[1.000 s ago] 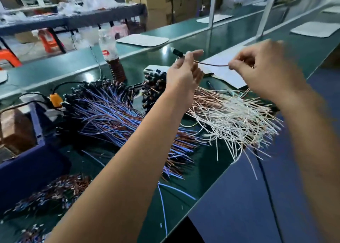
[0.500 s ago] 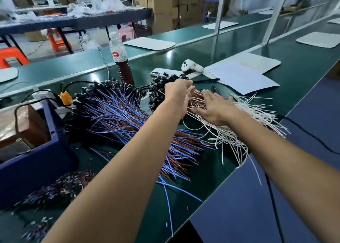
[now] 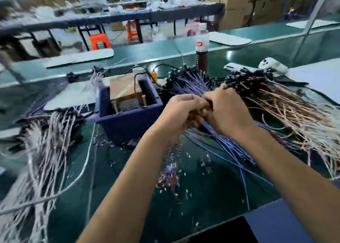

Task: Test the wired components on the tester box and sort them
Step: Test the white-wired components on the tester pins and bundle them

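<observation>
My left hand [image 3: 181, 112] and my right hand [image 3: 227, 110] meet over the pile of blue-and-brown wired components [image 3: 220, 141]. Both have their fingers curled together, and they seem to pinch a small dark component between them; motion blur hides the exact grip. The tester box [image 3: 127, 93], a brown block with metal posts, sits in a dark blue tray [image 3: 128, 121] just left of my hands. A pile of white-and-brown wired components [image 3: 294, 117] lies to the right. Another heap of white-wired components [image 3: 47, 132] lies at the left.
Small cut wire scraps [image 3: 171, 174] litter the green bench between my forearms. A drink bottle [image 3: 201, 47] stands behind the blue pile. A white controller [image 3: 272, 66] and a paper sheet [image 3: 316, 77] lie at the back right. The bench edge runs along the lower right.
The view has swung left, bringing the tester box and the left heap into sight. Both hands have left the white-wire pile and come together over the blue-wire pile.
</observation>
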Tool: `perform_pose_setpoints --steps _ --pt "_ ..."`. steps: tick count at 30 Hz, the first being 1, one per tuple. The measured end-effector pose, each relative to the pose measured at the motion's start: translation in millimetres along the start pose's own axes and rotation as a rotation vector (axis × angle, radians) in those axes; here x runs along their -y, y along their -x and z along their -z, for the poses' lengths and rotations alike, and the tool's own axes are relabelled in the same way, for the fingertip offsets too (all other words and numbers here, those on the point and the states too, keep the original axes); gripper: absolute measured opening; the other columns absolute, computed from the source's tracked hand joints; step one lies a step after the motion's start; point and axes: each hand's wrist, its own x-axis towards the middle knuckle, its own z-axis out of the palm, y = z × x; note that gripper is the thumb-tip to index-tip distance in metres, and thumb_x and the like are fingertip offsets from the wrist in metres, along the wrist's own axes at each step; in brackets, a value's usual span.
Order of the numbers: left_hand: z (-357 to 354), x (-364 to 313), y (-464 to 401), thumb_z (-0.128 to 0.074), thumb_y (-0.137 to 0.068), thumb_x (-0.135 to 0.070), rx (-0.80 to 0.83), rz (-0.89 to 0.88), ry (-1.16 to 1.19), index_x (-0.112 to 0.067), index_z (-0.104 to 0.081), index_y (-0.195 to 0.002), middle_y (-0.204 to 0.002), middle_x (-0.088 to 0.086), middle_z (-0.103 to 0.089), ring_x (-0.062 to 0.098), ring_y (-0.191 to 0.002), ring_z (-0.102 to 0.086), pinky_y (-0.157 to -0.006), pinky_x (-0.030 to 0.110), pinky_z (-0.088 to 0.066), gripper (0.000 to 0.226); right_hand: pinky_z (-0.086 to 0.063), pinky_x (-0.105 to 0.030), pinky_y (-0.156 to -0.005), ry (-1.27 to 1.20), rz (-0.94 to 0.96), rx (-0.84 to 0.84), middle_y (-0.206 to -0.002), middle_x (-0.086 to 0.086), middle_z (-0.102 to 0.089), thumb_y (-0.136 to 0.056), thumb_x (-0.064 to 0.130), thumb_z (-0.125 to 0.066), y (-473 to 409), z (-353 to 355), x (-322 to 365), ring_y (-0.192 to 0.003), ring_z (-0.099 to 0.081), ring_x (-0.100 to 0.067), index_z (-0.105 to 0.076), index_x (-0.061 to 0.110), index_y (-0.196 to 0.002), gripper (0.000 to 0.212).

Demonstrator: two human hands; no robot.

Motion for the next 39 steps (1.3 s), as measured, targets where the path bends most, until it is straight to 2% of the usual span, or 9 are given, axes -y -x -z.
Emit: perform_pose_setpoints --steps 5,8,11,16,21,25,30,34,39 --pt "129 -17 97 -0.054 -0.088 0.003 0.118 0.204 -0.453 -0.007 -0.072 -0.084 -0.067 0.009 -0.068 0.013 -0.047 -0.057 -0.041 0.019 -0.041 0.022 -0.046 -0.036 -0.062 -0.039 0.327 0.379 -0.088 -0.013 -0.071 -0.085 0.029 -0.072 13 -57 118 -0.087 -0.067 -0.039 -0.065 0.015 -0.080 0.016" --pt "183 -18 145 -0.049 -0.090 0.008 -0.012 0.374 -0.808 -0.007 -0.075 -0.084 -0.071 0.007 -0.073 0.015 -0.056 -0.062 -0.048 0.021 -0.043 0.030 -0.057 -0.042 -0.066 -0.104 0.410 0.487 -0.090 -0.013 -0.071 -0.086 0.025 -0.068 26 -102 186 -0.085 -0.069 -0.040 -0.069 0.013 -0.090 0.012" --pt "219 -14 162 -0.051 -0.088 0.006 -0.329 0.483 -1.027 -0.007 -0.076 -0.085 -0.078 0.010 -0.077 0.023 -0.065 -0.067 -0.054 0.024 -0.050 0.028 -0.057 -0.040 -0.069 -0.230 0.326 0.501 -0.096 -0.015 -0.071 -0.091 0.022 -0.063 20 -135 239 -0.087 -0.068 -0.040 -0.072 0.012 -0.100 0.016" --pt "257 -6 147 -0.059 -0.080 -0.009 -0.832 0.374 -1.280 -0.017 -0.076 -0.098 -0.099 0.012 -0.073 0.033 -0.098 -0.069 -0.086 0.037 -0.057 0.026 -0.045 -0.031 -0.069 -0.181 0.178 0.509 -0.101 -0.012 -0.067 -0.101 0.025 -0.053 -4 -176 295 -0.101 -0.069 -0.037 -0.063 0.007 -0.111 0.023" --pt "271 -2 107 -0.066 -0.091 -0.019 -0.881 0.380 -1.493 -0.007 -0.066 -0.119 -0.125 0.019 -0.066 0.039 -0.119 -0.063 -0.092 0.042 -0.053 0.030 -0.045 -0.036 -0.075 0.122 0.341 0.471 -0.128 -0.011 -0.064 -0.099 0.020 -0.048 -13 -188 310 -0.114 -0.068 -0.034 -0.053 0.006 -0.134 0.037" --pt "284 -2 91 -0.069 -0.095 -0.021 -0.864 0.452 -1.568 -0.007 -0.064 -0.127 -0.132 0.016 -0.065 0.036 -0.123 -0.063 -0.092 0.045 -0.055 0.036 -0.047 -0.037 -0.075 0.173 0.365 0.422 -0.122 -0.010 -0.064 -0.102 0.024 -0.045 -9 -186 307 -0.111 -0.068 -0.034 -0.053 0.009 -0.133 0.036" --pt "286 0 96 -0.058 -0.090 -0.011 -0.950 0.295 -1.373 -0.003 -0.067 -0.107 -0.115 0.022 -0.069 0.042 -0.109 -0.066 -0.084 0.040 -0.053 0.021 -0.048 -0.037 -0.074 0.063 0.239 0.457 -0.113 -0.011 -0.069 -0.103 0.030 -0.048 -6 -187 308 -0.104 -0.070 -0.035 -0.049 0.010 -0.126 0.030" --pt "285 -7 98 -0.057 -0.081 -0.011 -0.931 0.329 -1.167 -0.007 -0.049 -0.067 -0.069 0.011 -0.055 0.033 -0.070 -0.058 -0.059 0.027 -0.039 0.017 -0.039 -0.035 -0.068 -0.073 0.178 0.474 -0.098 -0.014 -0.066 -0.100 0.021 -0.050 -4 -184 302 -0.090 -0.063 -0.041 -0.047 0.009 -0.115 0.019" --pt "270 -14 105 -0.048 -0.095 -0.009 -0.759 0.324 -0.151 -0.014 -0.047 -0.067 -0.053 -0.004 -0.039 0.008 -0.038 -0.031 -0.035 0.013 -0.020 0.028 -0.047 -0.043 -0.072 -0.270 0.078 0.509 -0.093 -0.011 -0.062 -0.105 0.037 -0.045 1 -177 291 -0.086 -0.057 -0.036 -0.044 0.014 -0.112 0.024"
